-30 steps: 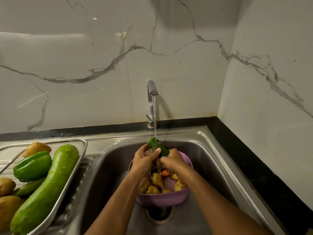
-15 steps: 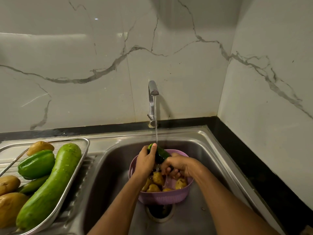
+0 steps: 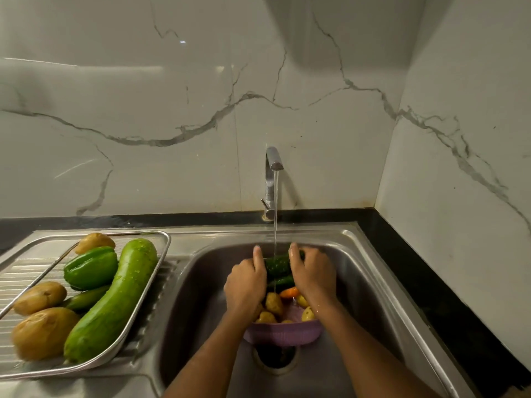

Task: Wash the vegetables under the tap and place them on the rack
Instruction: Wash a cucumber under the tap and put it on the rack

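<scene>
Left hand: the left hand [image 3: 245, 282] grips the left end of a dark green cucumber [image 3: 277, 264], fingers curled over it.
Right hand: the right hand [image 3: 313, 274] grips the cucumber's right end, fingers wrapped over the top.
Cucumber: one, held level between both hands above the basket, directly under the running water.
Tap: one steel tap [image 3: 271, 179] at the back edge of the sink, with a thin stream [image 3: 275, 225] falling onto the cucumber.
Basket: one purple plastic basket [image 3: 283, 333] sits in the sink [image 3: 373, 282] over the drain [image 3: 275, 357], below the hands.
Basket contents: about five small potatoes [image 3: 274, 303] can be counted, one orange piece, likely a carrot [image 3: 289, 292], and one more green vegetable [image 3: 283, 280] just under the cucumber; the hands hide part of the load.
Rack: one steel rack [image 3: 161, 248] rests on the draining board at the left side of the bench, well apart from the basket.
Rack contents: one long pale green gourd [image 3: 112, 303], one green capsicum [image 3: 90, 267], one slim green vegetable [image 3: 83, 300] mostly hidden beneath them, and three potatoes [image 3: 43, 333].
</scene>
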The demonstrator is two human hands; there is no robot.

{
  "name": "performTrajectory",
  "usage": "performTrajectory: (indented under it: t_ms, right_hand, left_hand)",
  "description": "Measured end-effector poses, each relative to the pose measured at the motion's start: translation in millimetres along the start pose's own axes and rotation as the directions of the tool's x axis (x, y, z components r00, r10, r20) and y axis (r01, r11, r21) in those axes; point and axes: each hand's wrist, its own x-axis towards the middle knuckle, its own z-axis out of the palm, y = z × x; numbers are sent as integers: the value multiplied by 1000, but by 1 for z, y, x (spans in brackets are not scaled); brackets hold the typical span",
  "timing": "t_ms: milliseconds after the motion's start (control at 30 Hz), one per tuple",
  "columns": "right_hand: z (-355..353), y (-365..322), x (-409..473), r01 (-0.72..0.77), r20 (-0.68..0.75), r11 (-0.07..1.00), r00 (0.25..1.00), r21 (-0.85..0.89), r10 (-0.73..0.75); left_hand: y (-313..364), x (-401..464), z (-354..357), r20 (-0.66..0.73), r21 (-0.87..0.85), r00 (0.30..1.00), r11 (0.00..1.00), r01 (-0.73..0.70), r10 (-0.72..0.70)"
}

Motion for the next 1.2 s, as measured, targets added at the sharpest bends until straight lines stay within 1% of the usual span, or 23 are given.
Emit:
performTrajectory:
  t_ms: [67,100,133,200,233,267,333,367,400,433,500,567,600,667,700,733,767,833,900,933,1033,1067,1200]
  right_hand:
    - [0,3,-2,-155,194,971,962,-180,189]
    - [0,3,0,-170,198,971,959,-169,202]
    - [0,-1,3,-136,129,986,981,-93,148]
    - [-2,-9,7,56,-161,995,986,86,-42]
    - [-2,-9,8,146,-270,983,956,112,-111]
    - [-2,-6,8,159,-275,982,953,105,-125]
    - [8,7,3,-32,-13,999,999,-40,32]
    - [13,16,2,-118,133,977,981,-179,143]
    - [15,18,2,-148,183,958,963,-245,196]
    - [15,17,5,-145,170,969,969,-201,181]
    - [9,3,13,-4,-45,998,999,65,7]
    - [4,-8,14,205,-270,966,950,160,-157]
    - [6,-4,13,181,-251,972,958,150,-140]
    - [14,9,7,-145,47,988,989,58,142]
    - [16,14,5,-327,222,945,924,35,311]
    - [16,14,4,-416,303,905,877,86,374]
    - [16,13,8,-404,285,893,895,200,342]
    - [9,-2,14,-141,6,887,988,439,154]
    - [4,-9,11,43,-184,900,982,434,42]
    - [5,-3,10,3,-154,924,986,383,61]
    - [11,17,6,-308,151,929,948,204,281]
    - [12,19,8,-309,157,932,947,192,281]
    - [9,4,12,-121,-36,960,990,254,135]
  left_hand:
    - [-8,4,-2,66,209,996,977,52,-67]
    - [-7,6,-3,33,226,998,973,41,-49]
    - [-4,8,-3,-37,186,999,983,-3,10]
    - [6,9,-4,-212,53,964,987,-151,159]
    - [8,9,-3,-243,46,952,982,-182,188]
    - [9,9,-1,-202,111,959,978,-179,199]
    - [-1,7,4,-41,310,994,947,-87,105]
    - [-5,6,4,0,363,999,930,-49,53]
    - [-7,6,2,9,390,1000,920,-31,30]
    - [-7,9,1,-22,387,998,921,-47,60]
    - [1,15,-2,-149,328,969,934,-139,197]
    - [4,14,-2,-253,273,915,931,-243,313]
    - [1,13,0,-235,299,913,918,-259,334]
    - [-8,8,7,-132,382,958,905,-186,253]
    - [-10,7,7,-107,400,973,905,-145,203]
    - [-9,8,5,-117,396,974,908,-135,196]
    - [-5,10,2,-156,356,956,917,-179,247]
    - [2,13,0,-268,233,879,912,-339,395]
    - [2,10,1,-249,164,858,893,-420,449]
    - [-2,10,5,-185,157,885,902,-403,428]
    - [-12,14,9,-21,304,951,909,-287,307]
    - [-14,15,10,-12,316,954,906,-280,299]
    - [-13,14,5,-13,147,939,929,-339,344]
